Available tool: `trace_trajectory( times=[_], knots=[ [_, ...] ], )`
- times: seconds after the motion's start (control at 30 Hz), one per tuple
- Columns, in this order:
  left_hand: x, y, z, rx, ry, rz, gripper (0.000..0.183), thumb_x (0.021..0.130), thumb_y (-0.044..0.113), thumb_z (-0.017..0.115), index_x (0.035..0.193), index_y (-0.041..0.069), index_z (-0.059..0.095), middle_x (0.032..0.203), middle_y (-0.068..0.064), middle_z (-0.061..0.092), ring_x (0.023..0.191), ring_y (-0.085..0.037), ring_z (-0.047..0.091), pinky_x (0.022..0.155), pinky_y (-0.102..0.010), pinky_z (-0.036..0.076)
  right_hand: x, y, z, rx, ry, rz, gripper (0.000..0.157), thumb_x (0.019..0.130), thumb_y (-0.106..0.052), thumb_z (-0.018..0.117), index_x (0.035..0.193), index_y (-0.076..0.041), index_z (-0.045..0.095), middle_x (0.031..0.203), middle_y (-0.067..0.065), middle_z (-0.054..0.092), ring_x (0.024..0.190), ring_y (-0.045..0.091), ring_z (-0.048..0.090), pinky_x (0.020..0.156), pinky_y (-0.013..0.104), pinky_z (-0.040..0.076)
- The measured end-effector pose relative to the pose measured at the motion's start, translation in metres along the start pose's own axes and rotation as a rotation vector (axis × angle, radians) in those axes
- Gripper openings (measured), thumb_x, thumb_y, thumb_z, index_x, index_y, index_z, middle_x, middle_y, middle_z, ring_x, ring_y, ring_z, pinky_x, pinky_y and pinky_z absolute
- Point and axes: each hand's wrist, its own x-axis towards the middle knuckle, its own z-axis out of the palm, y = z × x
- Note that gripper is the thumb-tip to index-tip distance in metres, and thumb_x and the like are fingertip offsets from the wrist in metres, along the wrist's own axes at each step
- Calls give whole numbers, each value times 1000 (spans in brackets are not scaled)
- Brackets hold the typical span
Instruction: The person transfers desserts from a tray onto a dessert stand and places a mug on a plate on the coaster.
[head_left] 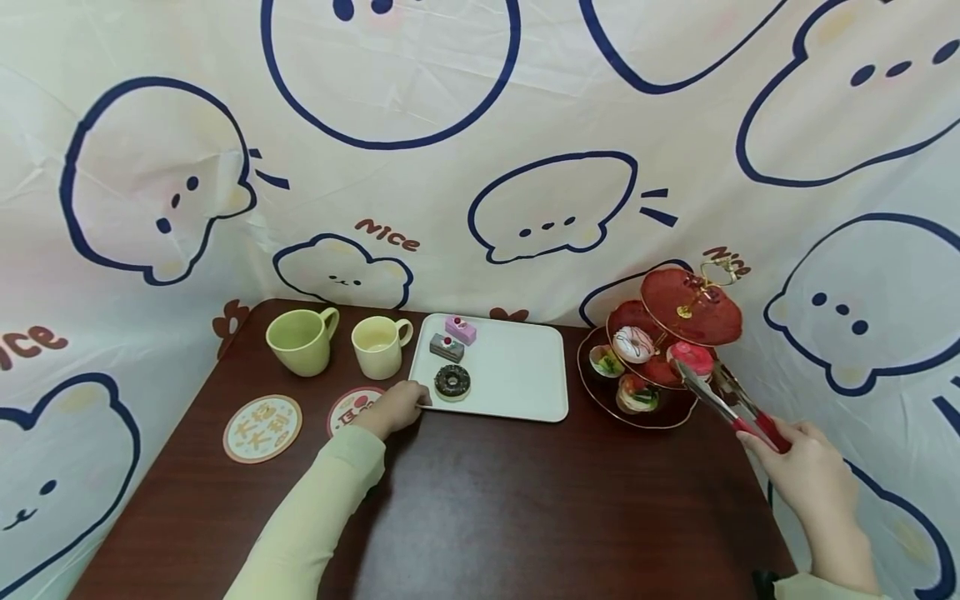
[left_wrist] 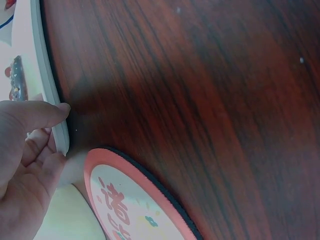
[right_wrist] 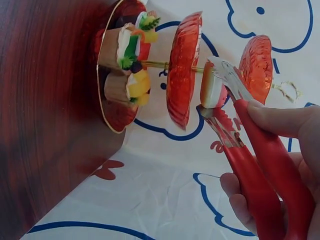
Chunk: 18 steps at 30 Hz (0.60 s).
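Left hand (head_left: 397,408) pinches tray (head_left: 517,367), right hand (head_left: 813,467) grips tongs (right_wrist: 270,160); slackening could drop the pink donut (head_left: 694,357) right of the tray.

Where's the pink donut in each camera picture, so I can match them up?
Head: pink donut at right, between the tips of the tongs.
Left wrist: not in it.
Right wrist: pink donut right of centre, seen side-on.
Shared landmark: the dark wooden table, in all three.
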Motion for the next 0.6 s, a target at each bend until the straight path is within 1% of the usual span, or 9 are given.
trace_trajectory(
  times=[0.1, 0.27, 0.4, 0.5, 0.6],
  knots=[
    [0, 0, 0, 3, 1, 5, 22, 79, -15, 61, 89, 1, 73, 88, -9, 70, 91, -28, 68, 83, -43, 57, 3, 3, -1, 0, -6, 3, 75, 94, -51, 68, 127, 16, 58, 105, 35, 56, 86, 48, 57, 66, 57, 48],
    [0, 0, 0, 0, 3, 5, 22, 79, -15, 61, 88, 2, 72, 87, -8, 70, 89, -27, 67, 82, -42, 56, 8, 6, -2, -2, -36, 35, 74, 96, -50, 66, 130, 15, 55, 108, 36, 54, 89, 50, 56, 66, 57, 46],
    [0, 1, 0, -7, 4, 4, 22, 79, -16, 61, 87, 2, 72, 86, -7, 69, 88, -25, 67, 81, -42, 56, 12, 10, -2, -9, -40, 33, 75, 97, -52, 64, 129, 15, 56, 108, 35, 53, 87, 47, 55, 63, 52, 45],
    [-1, 1, 0, -3, 9, 7, 22, 79, -15, 61, 87, 2, 72, 86, -7, 70, 88, -25, 67, 81, -42, 56, 17, 11, 0, -16, -29, 14, 77, 96, -54, 64, 125, 17, 57, 104, 32, 54, 83, 42, 54, 58, 45, 43],
    [-1, 1, 0, 0, 20, 18, 22, 78, -15, 61, 87, 2, 73, 85, -8, 69, 87, -26, 67, 81, -42, 56, 22, 12, 4, -16, -19, 3, 78, 95, -55, 64, 123, 18, 58, 101, 31, 54, 80, 40, 53, 56, 42, 41]
  ],
)
